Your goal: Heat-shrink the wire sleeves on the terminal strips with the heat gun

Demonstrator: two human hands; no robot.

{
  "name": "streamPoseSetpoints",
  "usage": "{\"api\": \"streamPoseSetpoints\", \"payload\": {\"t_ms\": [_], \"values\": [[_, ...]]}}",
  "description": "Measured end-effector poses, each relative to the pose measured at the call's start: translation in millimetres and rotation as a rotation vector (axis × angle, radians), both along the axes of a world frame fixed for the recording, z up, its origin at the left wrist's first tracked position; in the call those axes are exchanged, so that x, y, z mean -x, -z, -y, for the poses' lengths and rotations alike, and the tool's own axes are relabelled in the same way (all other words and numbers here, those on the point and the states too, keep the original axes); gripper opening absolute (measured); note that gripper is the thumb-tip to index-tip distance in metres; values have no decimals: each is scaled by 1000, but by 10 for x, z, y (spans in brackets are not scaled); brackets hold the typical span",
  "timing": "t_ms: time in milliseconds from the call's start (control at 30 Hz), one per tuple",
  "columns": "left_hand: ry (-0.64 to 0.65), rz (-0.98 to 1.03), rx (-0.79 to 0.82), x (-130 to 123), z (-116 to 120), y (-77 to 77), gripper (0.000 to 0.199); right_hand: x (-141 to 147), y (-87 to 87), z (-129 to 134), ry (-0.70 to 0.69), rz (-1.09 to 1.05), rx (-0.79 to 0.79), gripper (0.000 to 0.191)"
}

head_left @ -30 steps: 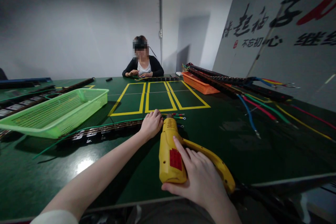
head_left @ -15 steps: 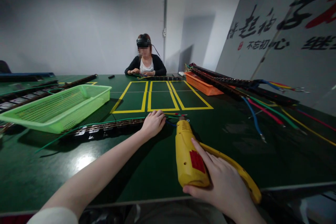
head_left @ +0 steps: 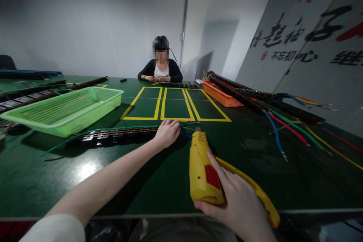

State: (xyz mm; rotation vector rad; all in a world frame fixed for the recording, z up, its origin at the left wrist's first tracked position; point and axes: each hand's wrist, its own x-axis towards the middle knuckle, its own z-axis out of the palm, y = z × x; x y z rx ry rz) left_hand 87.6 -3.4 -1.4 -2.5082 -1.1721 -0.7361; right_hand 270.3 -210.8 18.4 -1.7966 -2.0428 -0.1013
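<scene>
My right hand (head_left: pixel 241 200) is wrapped around a yellow heat gun (head_left: pixel 202 176) with a red label, its index finger lying along the body. The gun's nozzle points away from me, close to the ends of several thin coloured wires (head_left: pixel 189 122). My left hand (head_left: pixel 168 134) rests on the table with curled fingers, gripping these wires where they leave a long dark wiring harness (head_left: pixel 113 135). Its fingertips are partly hidden. A green wire (head_left: pixel 68 145) runs along the harness and sticks out to the left.
A green mesh basket (head_left: pixel 68 115) stands at left, near more dark harnesses (head_left: pixel 34 96). An orange basket (head_left: pixel 222 96) at right bears harnesses with loose coloured wire ends (head_left: pixel 276 136). Yellow tape rectangles (head_left: pixel 177 118) mark the green table. Across it sits a person (head_left: pixel 161 70).
The view has shifted a little, so the table's things appear slightly farther right. The heat gun's nozzle sits marginally lower relative to the wire ends. Both hands keep their holds.
</scene>
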Motion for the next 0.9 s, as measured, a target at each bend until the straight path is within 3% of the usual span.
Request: {"api": "streamPoseSetpoints", "payload": {"t_ms": [300, 433, 700, 900], "values": [[-12, -6, -14, -16, -11, 28, 29, 255, 54, -105, -121, -50, -15, 114], [-18, -6, 1, -11, 4, 12, 30, 324, 75, -104, -93, -51, -29, 114], [-51, 31, 52, -23, 21, -19, 30, 304, 66, -96, -107, -41, -23, 114], [-51, 42, 72, -23, 29, -35, 25, 120, 35, -81, -118, -15, 32, 114]]}}
